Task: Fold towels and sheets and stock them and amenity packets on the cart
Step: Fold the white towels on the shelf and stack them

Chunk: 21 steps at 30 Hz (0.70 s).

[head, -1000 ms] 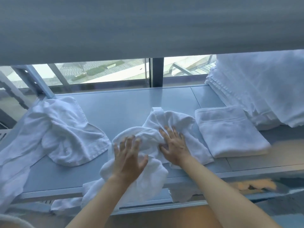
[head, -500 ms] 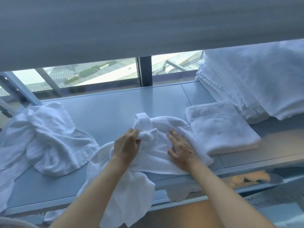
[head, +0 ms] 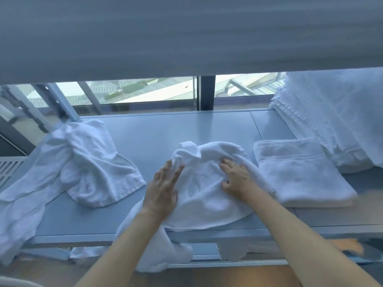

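Observation:
A crumpled white towel (head: 201, 195) lies on the grey ledge (head: 157, 137) in front of me, part of it hanging over the front edge. My left hand (head: 163, 187) lies with straight fingers on the towel's left edge. My right hand (head: 238, 179) presses flat on the towel's right side. A folded white towel (head: 298, 172) sits just to the right. A loose, rumpled white towel (head: 83, 166) sprawls at the left and droops off the ledge.
A tall stack of white linen (head: 331, 121) fills the back right corner. Behind the ledge is a window (head: 145, 90) with a dark post, and a grey blind hangs low above. A vent grille (head: 8, 170) shows at far left.
My left hand has let go of the towel fold it was pinching and now lies flat on the left edge. The towel looks more spread out under both hands.

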Motion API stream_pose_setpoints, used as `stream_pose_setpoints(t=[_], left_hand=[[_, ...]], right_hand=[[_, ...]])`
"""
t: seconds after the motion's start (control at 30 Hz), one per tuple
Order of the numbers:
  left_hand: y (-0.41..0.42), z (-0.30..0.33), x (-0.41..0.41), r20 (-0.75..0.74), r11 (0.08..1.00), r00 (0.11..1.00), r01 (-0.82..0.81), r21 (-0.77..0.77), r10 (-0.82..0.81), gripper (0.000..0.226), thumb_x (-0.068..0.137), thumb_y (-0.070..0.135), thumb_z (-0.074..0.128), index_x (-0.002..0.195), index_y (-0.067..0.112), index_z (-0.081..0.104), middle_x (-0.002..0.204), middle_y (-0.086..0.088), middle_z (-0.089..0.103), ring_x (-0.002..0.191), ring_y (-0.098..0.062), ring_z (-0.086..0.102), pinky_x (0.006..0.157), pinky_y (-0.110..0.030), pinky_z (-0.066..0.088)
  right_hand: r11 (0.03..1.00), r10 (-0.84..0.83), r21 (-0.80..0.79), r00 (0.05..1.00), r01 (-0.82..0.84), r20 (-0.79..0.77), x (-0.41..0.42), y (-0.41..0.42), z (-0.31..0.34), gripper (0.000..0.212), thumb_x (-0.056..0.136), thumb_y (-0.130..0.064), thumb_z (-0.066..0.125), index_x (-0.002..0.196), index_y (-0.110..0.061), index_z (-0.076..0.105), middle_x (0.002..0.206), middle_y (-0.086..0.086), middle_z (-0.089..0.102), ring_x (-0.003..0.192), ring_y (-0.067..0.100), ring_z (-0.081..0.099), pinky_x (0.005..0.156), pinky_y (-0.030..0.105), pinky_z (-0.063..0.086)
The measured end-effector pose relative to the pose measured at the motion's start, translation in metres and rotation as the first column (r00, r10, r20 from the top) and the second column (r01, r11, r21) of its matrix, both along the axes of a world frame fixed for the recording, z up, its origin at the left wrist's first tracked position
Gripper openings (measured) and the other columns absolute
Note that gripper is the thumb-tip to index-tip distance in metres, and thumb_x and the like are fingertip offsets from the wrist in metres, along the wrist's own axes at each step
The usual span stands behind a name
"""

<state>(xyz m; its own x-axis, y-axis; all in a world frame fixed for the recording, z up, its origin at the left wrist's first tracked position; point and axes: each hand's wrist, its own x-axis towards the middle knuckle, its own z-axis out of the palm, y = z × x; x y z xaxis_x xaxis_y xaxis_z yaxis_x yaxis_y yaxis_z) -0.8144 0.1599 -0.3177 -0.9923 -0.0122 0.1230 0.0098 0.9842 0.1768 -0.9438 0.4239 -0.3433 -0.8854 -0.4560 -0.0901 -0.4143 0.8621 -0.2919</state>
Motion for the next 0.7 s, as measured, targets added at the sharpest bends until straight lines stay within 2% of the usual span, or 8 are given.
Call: stream_pose_setpoints(t=[0.1,0.17,0.37,0.43,0.5,0.57,0.63,0.7], left_hand=[[0.007,-0.01,0.016,0.142,0.98,0.97,-0.192,-0.056,0.198,0.061,0.095,0.037,0.051,0.154,0.03,0.039,0.165,-0.004,0.031,0.132,-0.033,0.048,0.096,-0.048,0.052],[0.012,-0.01,0.027,0.212,0.944,0.922,-0.298,-0.14,0.323,0.062,0.093,0.053,0.045,0.149,0.025,0.041,0.155,-0.002,0.038,0.13,-0.029,0.047,0.092,-0.044,0.05],[0.007,0.02,0.038,0.228,0.808,0.788,-0.495,-0.318,0.572,0.063,0.091,0.06,0.046,0.133,0.015,0.06,0.163,-0.012,0.022,0.147,-0.036,0.024,0.105,-0.056,0.039],[0.005,0.029,0.034,0.029,0.868,0.883,-0.454,-0.202,0.469,0.049,0.089,0.045,0.058,0.126,0.013,0.062,0.159,-0.014,0.032,0.146,-0.038,0.03,0.105,-0.055,0.039],[0.006,0.025,0.022,-0.14,0.971,0.963,-0.237,-0.036,0.23,0.049,0.085,0.033,0.068,0.128,0.01,0.06,0.154,-0.016,0.042,0.142,-0.038,0.04,0.105,-0.053,0.042],[0.009,0.016,0.01,-0.041,0.995,0.994,-0.096,0.031,0.097,0.062,0.093,0.036,0.062,0.148,0.013,0.047,0.16,-0.014,0.036,0.146,-0.034,0.035,0.114,-0.049,0.036],[0.005,-0.004,0.005,0.152,0.983,0.973,-0.181,0.025,0.175,0.069,0.103,0.047,0.047,0.161,0.019,0.024,0.168,-0.01,0.022,0.153,-0.029,0.023,0.121,-0.047,0.026],[-0.003,-0.024,0.012,0.193,0.959,0.947,-0.274,0.073,0.256,0.069,0.105,0.052,0.039,0.163,0.02,0.02,0.169,-0.008,0.021,0.156,-0.025,0.018,0.124,-0.046,0.019]], right_hand=[[0.956,-0.257,-0.105,0.956,0.273,0.145,0.006,-0.052,0.005,0.066,0.101,-0.04,0.044,0.161,-0.018,0.027,0.172,0.0,0.013,0.158,0.02,0.009,0.124,0.054,0.008],[0.945,-0.295,-0.113,0.949,0.307,0.111,0.022,-0.079,-0.004,0.073,0.1,-0.053,0.043,0.163,-0.02,0.023,0.172,0.003,0.01,0.159,0.024,0.005,0.124,0.057,0.004],[0.998,0.052,-0.037,0.994,-0.055,-0.092,0.041,-0.084,-0.023,0.076,0.097,-0.06,0.036,0.163,-0.026,0.025,0.173,0.002,0.012,0.159,0.025,0.005,0.127,0.052,0.001],[0.973,0.227,-0.019,0.967,-0.23,-0.117,0.038,-0.072,-0.024,0.075,0.096,-0.061,0.034,0.163,-0.028,0.025,0.173,0.0,0.012,0.16,0.023,0.006,0.128,0.05,0.001],[0.935,0.349,-0.018,0.927,-0.354,-0.137,0.037,-0.061,-0.021,0.074,0.096,-0.06,0.038,0.162,-0.031,0.026,0.173,-0.002,0.013,0.16,0.02,0.007,0.128,0.048,0.002],[0.909,0.408,-0.035,0.903,-0.416,-0.135,0.039,-0.055,-0.016,0.073,0.096,-0.058,0.043,0.162,-0.03,0.027,0.172,-0.003,0.014,0.159,0.018,0.009,0.128,0.048,0.003],[0.915,0.387,-0.061,0.911,-0.398,-0.142,0.043,-0.053,-0.013,0.074,0.096,-0.055,0.047,0.162,-0.028,0.027,0.172,-0.003,0.013,0.159,0.017,0.012,0.128,0.049,0.006],[0.947,0.288,-0.1,0.945,-0.305,-0.158,0.047,-0.046,-0.011,0.073,0.098,-0.053,0.048,0.162,-0.025,0.027,0.172,-0.003,0.014,0.159,0.017,0.013,0.127,0.047,0.008]])
